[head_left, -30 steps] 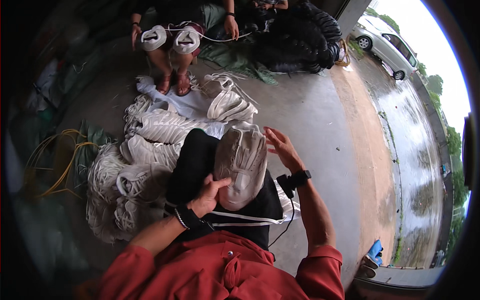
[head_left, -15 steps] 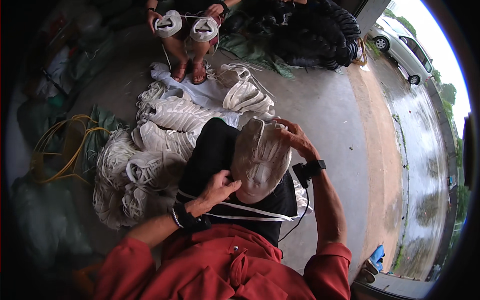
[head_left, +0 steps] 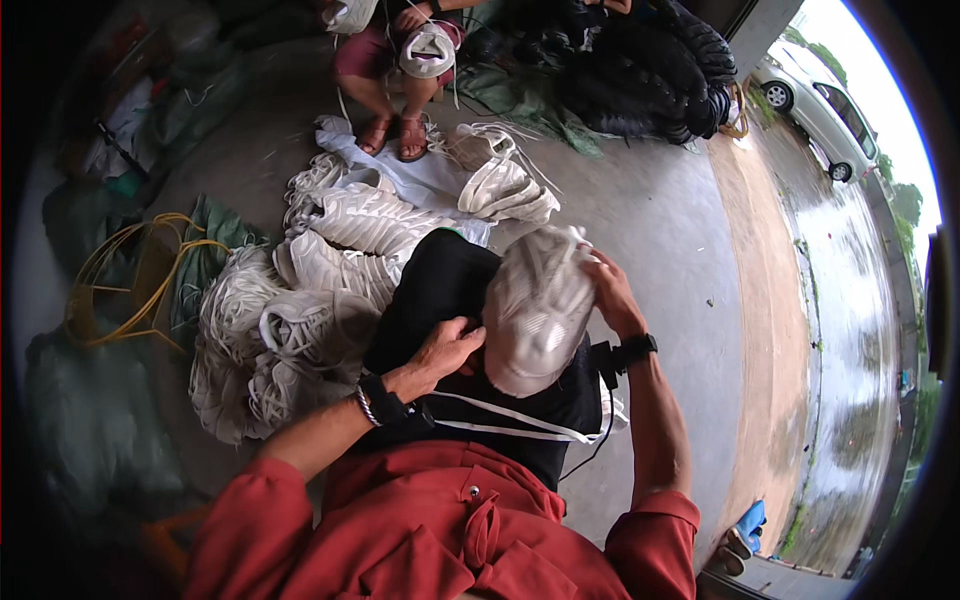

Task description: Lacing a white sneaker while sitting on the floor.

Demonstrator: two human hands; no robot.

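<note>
Over the black cloth (head_left: 430, 285) in the head view, the white shoe upper (head_left: 540, 310) is between my two hands. My right hand (head_left: 618, 305) grips its far right edge, the thumb being hidden; my left hand (head_left: 437, 360) is curled at its left side, but whether it pinches I cannot tell. I judge the present step is steadying the piece; the next move calls for gentle, even pressure. It looks soft, rounded at its near end, slightly blurred; leftward lie similar white uppers (head_left: 320, 325), wrinkled and laced.
</note>
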